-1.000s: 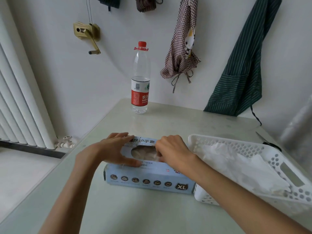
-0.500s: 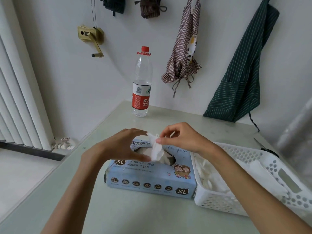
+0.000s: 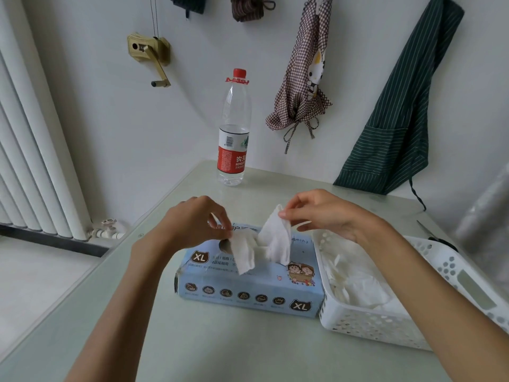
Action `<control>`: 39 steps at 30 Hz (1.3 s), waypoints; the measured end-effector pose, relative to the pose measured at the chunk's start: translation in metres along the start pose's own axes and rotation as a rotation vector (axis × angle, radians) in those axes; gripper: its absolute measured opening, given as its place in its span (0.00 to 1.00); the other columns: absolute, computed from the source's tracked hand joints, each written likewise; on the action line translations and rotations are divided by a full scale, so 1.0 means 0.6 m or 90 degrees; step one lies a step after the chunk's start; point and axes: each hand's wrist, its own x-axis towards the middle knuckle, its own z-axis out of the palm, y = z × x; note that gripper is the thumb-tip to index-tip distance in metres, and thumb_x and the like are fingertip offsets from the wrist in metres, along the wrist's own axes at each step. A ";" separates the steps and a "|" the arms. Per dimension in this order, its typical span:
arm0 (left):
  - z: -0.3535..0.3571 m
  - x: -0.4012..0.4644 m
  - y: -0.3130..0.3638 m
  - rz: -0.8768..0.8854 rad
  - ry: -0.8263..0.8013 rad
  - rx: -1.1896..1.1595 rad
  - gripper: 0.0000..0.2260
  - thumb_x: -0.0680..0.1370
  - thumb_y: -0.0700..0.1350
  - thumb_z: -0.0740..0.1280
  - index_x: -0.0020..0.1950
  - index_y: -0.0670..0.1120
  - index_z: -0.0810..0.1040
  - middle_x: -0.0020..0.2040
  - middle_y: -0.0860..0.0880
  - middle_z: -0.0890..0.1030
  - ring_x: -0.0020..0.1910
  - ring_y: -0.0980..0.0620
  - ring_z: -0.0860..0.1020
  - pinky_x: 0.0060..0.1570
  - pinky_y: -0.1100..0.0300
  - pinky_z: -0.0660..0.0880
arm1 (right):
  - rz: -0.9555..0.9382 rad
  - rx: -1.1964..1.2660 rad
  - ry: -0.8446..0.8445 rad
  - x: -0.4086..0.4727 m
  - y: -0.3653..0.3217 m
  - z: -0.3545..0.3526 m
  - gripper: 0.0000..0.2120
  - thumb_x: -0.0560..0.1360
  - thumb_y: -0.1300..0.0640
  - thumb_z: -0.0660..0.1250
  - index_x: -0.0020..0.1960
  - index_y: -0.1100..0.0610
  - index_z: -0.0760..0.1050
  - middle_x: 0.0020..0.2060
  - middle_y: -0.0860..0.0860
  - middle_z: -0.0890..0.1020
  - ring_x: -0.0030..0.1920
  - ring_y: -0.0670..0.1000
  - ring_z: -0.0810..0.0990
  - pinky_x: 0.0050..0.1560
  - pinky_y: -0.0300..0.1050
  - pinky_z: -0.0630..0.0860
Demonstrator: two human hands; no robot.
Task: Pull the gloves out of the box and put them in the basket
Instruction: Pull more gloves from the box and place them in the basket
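Two thin crinkled white gloves point(image 3: 271, 241), each hand's point(image 3: 198, 221) point(image 3: 322, 212) grip pinching one, above blue cardboard box point(image 3: 248, 282)

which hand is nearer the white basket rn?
Right. The right hand hangs just left of the white basket, by its far left corner, pinching a glove. The left hand is further left, over the glove box.

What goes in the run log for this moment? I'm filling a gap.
phase: pulling gloves | right hand: pinches glove | left hand: pinches second glove | box: open | basket: holds gloves
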 end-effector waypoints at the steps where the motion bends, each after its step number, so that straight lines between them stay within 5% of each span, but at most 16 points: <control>1: -0.003 -0.004 -0.007 -0.024 -0.012 0.032 0.05 0.72 0.53 0.72 0.46 0.57 0.82 0.49 0.58 0.80 0.47 0.59 0.78 0.47 0.60 0.76 | 0.015 0.019 0.037 -0.001 0.003 -0.002 0.04 0.75 0.57 0.70 0.45 0.56 0.75 0.40 0.51 0.81 0.38 0.46 0.80 0.44 0.39 0.79; 6: -0.012 -0.007 -0.010 -0.045 -0.042 0.043 0.13 0.78 0.53 0.64 0.61 0.55 0.77 0.65 0.55 0.75 0.62 0.53 0.74 0.59 0.55 0.71 | 0.032 -0.049 0.072 -0.004 0.023 0.019 0.13 0.74 0.50 0.69 0.53 0.56 0.73 0.47 0.53 0.82 0.42 0.47 0.81 0.43 0.41 0.80; 9: -0.002 -0.002 0.003 -0.010 -0.052 0.025 0.26 0.72 0.65 0.61 0.69 0.57 0.69 0.71 0.56 0.69 0.70 0.52 0.66 0.69 0.49 0.64 | 0.036 -0.165 0.025 -0.008 0.035 0.034 0.24 0.69 0.44 0.73 0.59 0.55 0.74 0.52 0.49 0.81 0.52 0.49 0.80 0.51 0.44 0.77; 12: 0.025 0.005 0.003 -0.015 -0.104 0.123 0.33 0.71 0.66 0.64 0.73 0.59 0.62 0.75 0.56 0.61 0.74 0.51 0.59 0.71 0.47 0.57 | -0.050 -0.223 0.068 -0.009 0.037 0.032 0.13 0.72 0.49 0.72 0.52 0.56 0.80 0.42 0.45 0.81 0.45 0.45 0.79 0.46 0.39 0.75; 15: 0.042 0.013 -0.003 -0.019 -0.103 0.105 0.35 0.71 0.64 0.67 0.74 0.56 0.62 0.74 0.56 0.65 0.72 0.51 0.63 0.68 0.50 0.62 | -0.184 -0.112 0.242 -0.010 0.031 0.029 0.05 0.75 0.54 0.68 0.48 0.55 0.80 0.41 0.46 0.81 0.42 0.43 0.78 0.44 0.35 0.74; 17: 0.046 0.016 -0.008 -0.022 -0.100 0.094 0.35 0.70 0.64 0.68 0.74 0.54 0.63 0.72 0.55 0.67 0.70 0.51 0.65 0.67 0.51 0.65 | -0.227 -0.117 0.216 -0.013 0.025 0.033 0.04 0.76 0.55 0.67 0.46 0.55 0.78 0.42 0.47 0.82 0.44 0.46 0.80 0.48 0.38 0.77; 26: 0.049 0.019 -0.014 -0.037 -0.087 0.061 0.30 0.70 0.62 0.70 0.69 0.53 0.70 0.66 0.55 0.74 0.64 0.52 0.70 0.62 0.52 0.70 | -0.342 0.036 0.418 -0.026 -0.016 0.019 0.04 0.77 0.57 0.66 0.45 0.56 0.77 0.35 0.51 0.83 0.35 0.50 0.81 0.33 0.43 0.75; 31: 0.045 0.018 -0.014 -0.036 -0.066 0.035 0.33 0.68 0.60 0.73 0.70 0.54 0.68 0.67 0.56 0.73 0.65 0.53 0.70 0.63 0.52 0.70 | -0.315 0.080 0.400 -0.037 -0.027 -0.008 0.05 0.78 0.57 0.65 0.50 0.58 0.77 0.34 0.51 0.83 0.30 0.42 0.80 0.28 0.32 0.72; 34: 0.029 0.015 -0.016 -0.010 -0.064 -0.077 0.33 0.67 0.58 0.75 0.69 0.57 0.68 0.67 0.57 0.71 0.65 0.54 0.69 0.66 0.52 0.67 | -0.230 -0.034 0.242 -0.044 -0.017 -0.024 0.07 0.76 0.55 0.68 0.51 0.57 0.80 0.37 0.51 0.84 0.34 0.48 0.81 0.28 0.33 0.72; 36: 0.016 0.012 -0.005 0.015 -0.048 -0.130 0.26 0.69 0.55 0.74 0.65 0.56 0.71 0.63 0.59 0.73 0.61 0.57 0.71 0.62 0.59 0.68 | -0.194 -0.095 0.160 -0.045 -0.003 -0.025 0.06 0.75 0.55 0.69 0.48 0.55 0.83 0.36 0.50 0.84 0.35 0.48 0.81 0.29 0.33 0.72; 39: 0.014 0.008 0.021 0.047 0.033 -0.087 0.12 0.72 0.51 0.72 0.54 0.56 0.78 0.54 0.60 0.79 0.50 0.61 0.76 0.47 0.69 0.70 | -0.228 -0.088 0.220 -0.042 0.007 -0.032 0.04 0.75 0.54 0.69 0.46 0.52 0.83 0.38 0.49 0.85 0.40 0.51 0.83 0.38 0.39 0.74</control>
